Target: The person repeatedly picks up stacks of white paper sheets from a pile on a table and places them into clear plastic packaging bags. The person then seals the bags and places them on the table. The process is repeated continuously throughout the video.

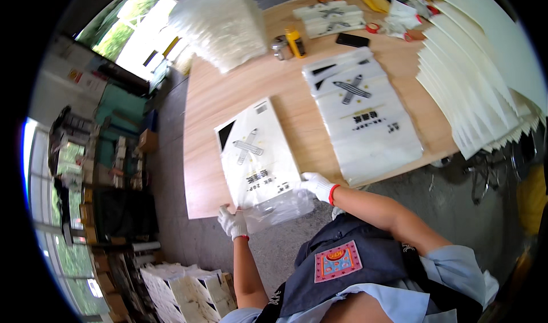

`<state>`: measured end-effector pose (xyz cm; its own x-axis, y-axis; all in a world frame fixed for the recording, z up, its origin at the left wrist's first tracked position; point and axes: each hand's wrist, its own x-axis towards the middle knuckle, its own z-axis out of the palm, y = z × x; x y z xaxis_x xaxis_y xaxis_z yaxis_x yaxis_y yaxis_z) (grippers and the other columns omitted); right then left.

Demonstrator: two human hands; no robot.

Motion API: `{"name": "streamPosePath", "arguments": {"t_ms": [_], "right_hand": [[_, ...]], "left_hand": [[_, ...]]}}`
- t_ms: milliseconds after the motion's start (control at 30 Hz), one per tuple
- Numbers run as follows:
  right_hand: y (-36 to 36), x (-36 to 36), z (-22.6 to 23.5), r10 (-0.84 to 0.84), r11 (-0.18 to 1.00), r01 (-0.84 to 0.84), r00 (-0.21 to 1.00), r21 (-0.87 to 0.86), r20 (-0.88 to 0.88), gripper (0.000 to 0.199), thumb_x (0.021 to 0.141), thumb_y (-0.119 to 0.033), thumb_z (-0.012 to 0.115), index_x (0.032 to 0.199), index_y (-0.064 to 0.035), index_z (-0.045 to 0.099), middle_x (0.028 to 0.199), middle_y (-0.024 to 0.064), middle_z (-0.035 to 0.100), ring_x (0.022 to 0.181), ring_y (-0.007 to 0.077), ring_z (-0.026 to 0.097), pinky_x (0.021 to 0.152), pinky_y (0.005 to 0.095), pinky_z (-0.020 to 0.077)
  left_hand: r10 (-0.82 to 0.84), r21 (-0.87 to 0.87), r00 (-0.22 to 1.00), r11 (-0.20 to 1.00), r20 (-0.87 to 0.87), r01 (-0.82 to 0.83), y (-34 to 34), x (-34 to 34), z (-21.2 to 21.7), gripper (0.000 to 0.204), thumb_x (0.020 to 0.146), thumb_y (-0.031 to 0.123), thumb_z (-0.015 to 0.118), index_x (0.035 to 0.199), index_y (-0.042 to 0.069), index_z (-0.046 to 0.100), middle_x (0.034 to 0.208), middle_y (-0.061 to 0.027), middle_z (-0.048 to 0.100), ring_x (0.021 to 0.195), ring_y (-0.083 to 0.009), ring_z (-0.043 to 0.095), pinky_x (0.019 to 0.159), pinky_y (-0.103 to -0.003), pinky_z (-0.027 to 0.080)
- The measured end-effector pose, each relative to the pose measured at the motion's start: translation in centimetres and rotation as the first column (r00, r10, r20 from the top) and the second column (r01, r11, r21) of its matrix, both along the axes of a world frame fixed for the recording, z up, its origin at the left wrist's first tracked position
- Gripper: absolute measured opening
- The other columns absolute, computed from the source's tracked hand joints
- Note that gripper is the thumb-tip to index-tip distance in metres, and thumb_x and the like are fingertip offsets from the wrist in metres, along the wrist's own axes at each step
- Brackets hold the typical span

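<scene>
Filled bag (257, 154) on the table (208, 100) near its front edge, between left hand (233, 222) and right hand (317, 185); bag stack (359, 111) to its right, card sheets (479, 77) farther right, phone (351, 39) behind.

place: packing workshop | signs: wooden counter (228, 94) with stacked printed plastic bags (365, 111), fanned cream sheets (485, 77), tape rolls (373, 27) | surroundings: cartons (188, 291) on concrete floor, cluttered shelves (114, 169) beside windows

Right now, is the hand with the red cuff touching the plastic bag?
Touching. The head view shows the right hand pressed on the printed plastic bag at its near corner, with no gap.
</scene>
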<state>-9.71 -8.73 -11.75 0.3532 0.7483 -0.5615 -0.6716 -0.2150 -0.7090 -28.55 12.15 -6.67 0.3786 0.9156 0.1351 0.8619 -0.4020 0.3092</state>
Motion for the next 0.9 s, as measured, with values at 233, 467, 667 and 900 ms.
{"name": "streamPosePath", "arguments": {"t_ms": [233,467,667,900], "right_hand": [[-10.1,-2.3,0.6,0.336,0.941,-0.338,0.930,-0.017,0.148,0.035,0.081,-0.015,0.065,0.111,0.0019,0.060,0.083,0.0078,0.066,0.063,0.0105,0.057,0.057,0.0240,0.0478],[-17.7,-0.6,2.3,0.013,0.996,0.004,0.981,-0.087,0.194,0.033,0.084,-0.015,0.060,0.111,0.0035,0.058,0.081,0.0071,0.064,0.064,0.0113,0.058,0.057,0.0236,0.0479],[-21.8,0.5,1.2,-0.344,0.939,0.341,0.911,0.052,0.230,0.027,0.087,-0.025,0.059,0.103,-0.0028,0.062,0.083,0.0061,0.065,0.066,0.0121,0.060,0.058,0.0233,0.0480],[-20.5,10.7,1.6,-0.554,0.728,0.680,0.655,-0.082,0.514,0.047,0.087,-0.049,0.052,0.094,-0.0049,0.065,0.079,0.0065,0.066,0.068,0.0189,0.063,0.064,0.0324,0.0494]], "left_hand": [[-0.792,0.100,0.497,0.560,0.355,0.822,-12.4,15.1,2.6,0.033,0.072,0.007,0.071,0.102,0.007,0.058,0.103,-0.0097,0.059,0.102,-0.0297,0.053,0.090,-0.039,0.042],[-0.969,-0.253,0.246,0.231,0.031,0.940,-26.1,27.5,-0.9,0.027,0.080,0.030,0.064,0.100,0.012,0.064,0.103,-0.0118,0.062,0.100,-0.0312,0.055,0.087,-0.041,0.043],[-0.964,-0.390,0.204,0.125,0.169,0.912,-24.2,30.3,-4.4,0.022,0.081,0.022,0.057,0.095,0.008,0.067,0.101,-0.0146,0.063,0.098,-0.0309,0.057,0.087,-0.040,0.043],[-0.878,-0.284,0.166,0.036,0.449,0.958,-24.0,31.8,-2.1,0.017,0.084,0.014,0.052,0.090,0.004,0.065,0.090,-0.0120,0.065,0.085,-0.0272,0.061,0.078,-0.034,0.047]]}}
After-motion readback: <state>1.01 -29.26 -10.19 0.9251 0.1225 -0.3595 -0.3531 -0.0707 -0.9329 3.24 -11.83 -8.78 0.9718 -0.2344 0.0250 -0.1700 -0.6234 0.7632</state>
